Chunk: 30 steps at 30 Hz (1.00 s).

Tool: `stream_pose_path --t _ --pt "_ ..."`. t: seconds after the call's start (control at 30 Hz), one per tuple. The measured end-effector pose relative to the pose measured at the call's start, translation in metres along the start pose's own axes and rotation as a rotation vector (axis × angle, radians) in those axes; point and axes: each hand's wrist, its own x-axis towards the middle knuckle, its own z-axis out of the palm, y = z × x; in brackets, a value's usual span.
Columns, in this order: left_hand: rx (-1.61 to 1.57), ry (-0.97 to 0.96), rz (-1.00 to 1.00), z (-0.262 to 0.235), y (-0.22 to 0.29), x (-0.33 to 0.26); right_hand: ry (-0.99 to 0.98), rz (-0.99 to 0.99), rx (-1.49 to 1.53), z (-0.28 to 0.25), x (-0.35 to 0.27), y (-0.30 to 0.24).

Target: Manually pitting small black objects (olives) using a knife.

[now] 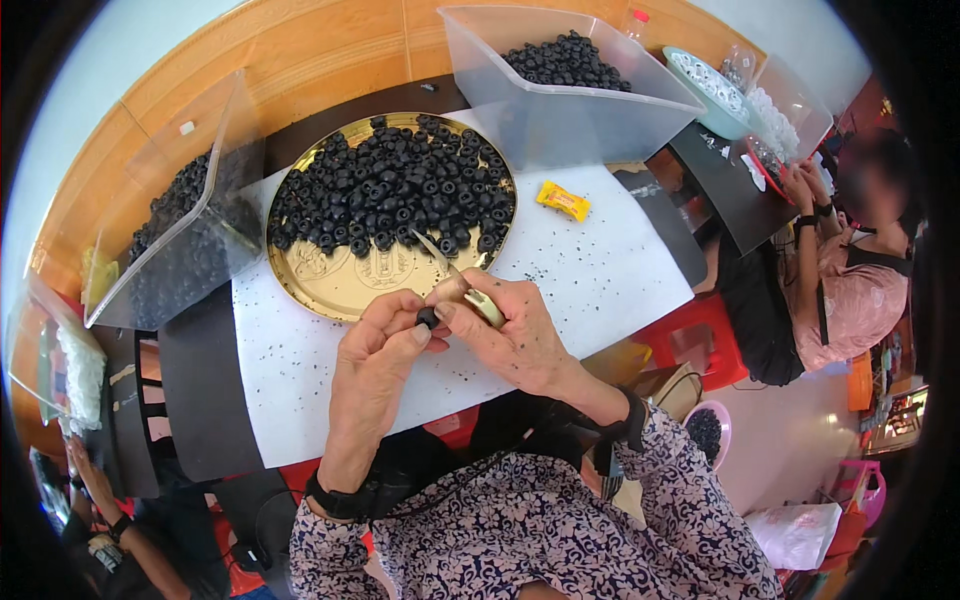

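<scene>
Between the thumb and fingers of my left hand [375,350] is a small round black bead-like piece [428,317]. My right hand [515,335] is closed round a small knife with a pale handle [484,307]; its narrow blade [436,251] points up and away, toward the tray. The right thumb reaches the black piece, so both hands meet over it. Just beyond them lies a round gold tray [325,278], heaped with similar black pieces [400,180], many showing a hole. White paper [590,260] under the tray is strewn with tiny dark crumbs.
Clear plastic bins with black pieces stand left [175,250] and behind [590,120]. A yellow wrapped packet [563,200] lies right of the tray. At right, a person [850,270] works by a light-blue basin [715,100]. Another person's arm [110,505] shows lower left.
</scene>
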Motion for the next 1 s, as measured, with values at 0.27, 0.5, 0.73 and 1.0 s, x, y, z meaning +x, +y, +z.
stream_pose_path --t 0.27,0.5,0.73,1.0 --pt "-0.049 -0.049 0.009 -0.007 -0.004 0.0 -0.005 -0.028 0.01 0.0 0.003 -0.002" --pt "-0.054 -0.058 0.047 -0.01 -0.006 -0.003 -0.086 0.018 -0.271 -0.011 0.009 -0.014" --pt "-0.052 -0.039 0.063 -0.009 -0.005 -0.003 -0.07 -0.22 -0.464 -0.01 0.004 0.006" --pt "-0.068 -0.043 0.042 -0.007 -0.005 -0.002 -0.109 -0.298 -0.654 -0.007 -0.001 0.013"
